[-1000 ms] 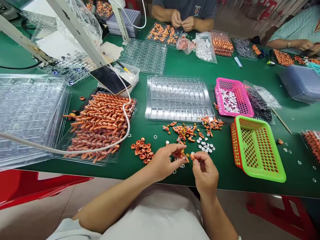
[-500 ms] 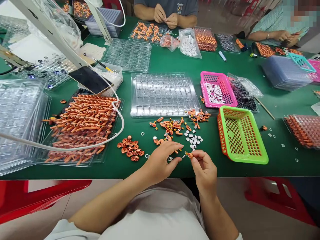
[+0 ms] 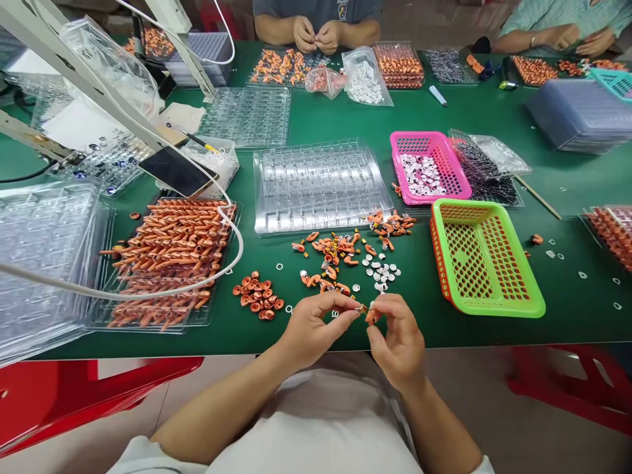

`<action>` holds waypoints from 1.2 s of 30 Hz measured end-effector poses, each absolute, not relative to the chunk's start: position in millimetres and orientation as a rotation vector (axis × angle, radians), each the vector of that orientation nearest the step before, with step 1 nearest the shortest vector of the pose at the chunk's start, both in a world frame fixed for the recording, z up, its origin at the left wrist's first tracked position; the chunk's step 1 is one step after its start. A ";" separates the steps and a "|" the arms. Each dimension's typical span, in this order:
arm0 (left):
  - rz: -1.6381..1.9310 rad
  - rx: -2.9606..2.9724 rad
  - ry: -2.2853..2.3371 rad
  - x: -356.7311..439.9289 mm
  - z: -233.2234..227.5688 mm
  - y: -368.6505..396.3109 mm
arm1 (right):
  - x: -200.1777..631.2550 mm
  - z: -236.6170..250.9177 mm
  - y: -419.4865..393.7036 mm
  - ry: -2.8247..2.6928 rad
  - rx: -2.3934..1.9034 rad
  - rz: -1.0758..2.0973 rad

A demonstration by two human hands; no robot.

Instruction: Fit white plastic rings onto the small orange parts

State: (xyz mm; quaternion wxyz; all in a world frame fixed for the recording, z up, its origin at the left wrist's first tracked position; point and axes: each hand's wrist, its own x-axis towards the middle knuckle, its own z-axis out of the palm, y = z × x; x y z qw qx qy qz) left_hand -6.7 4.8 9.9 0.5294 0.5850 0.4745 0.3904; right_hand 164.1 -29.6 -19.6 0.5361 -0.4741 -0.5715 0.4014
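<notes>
A small orange plastic part (image 3: 371, 316) with a gold, ribbon-like end is held between my two hands over the table's front edge. The fingertips of my left hand (image 3: 316, 332) pinch its gold end. My right hand (image 3: 399, 342) has thumb and fingers closed around the orange body, which they partly cover. Just beyond my hands lie loose orange parts with gold ends (image 3: 338, 247) and a scatter of white discs (image 3: 381, 271). Left of my left hand is a cluster of copper-coloured cups (image 3: 257, 296). White rings lie near my left hand.
A green basket (image 3: 533, 289) stands right, with a pink basket (image 3: 457, 187) of white pieces behind it. A clear tray (image 3: 320, 187) lies ahead. Left are stacked orange parts (image 3: 178, 243), a phone (image 3: 178, 170) and a white cable (image 3: 241, 247). Two people work across the table.
My left fingertips have closed in on the gold end, where they were apart before. My right hand has shifted slightly left and turned the orange part. The view has shifted a little.
</notes>
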 end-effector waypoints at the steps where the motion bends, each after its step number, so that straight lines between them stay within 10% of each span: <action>1: 0.944 1.472 1.104 -7.8 12.8 4.6 | 165.1 -18.5 -28.5 -1.405 -1.081 0.978; 36: 1.041 1.492 1.217 -1.8 9.8 -6.5 | 149.7 -7.0 -18.0 -1.613 -1.235 0.606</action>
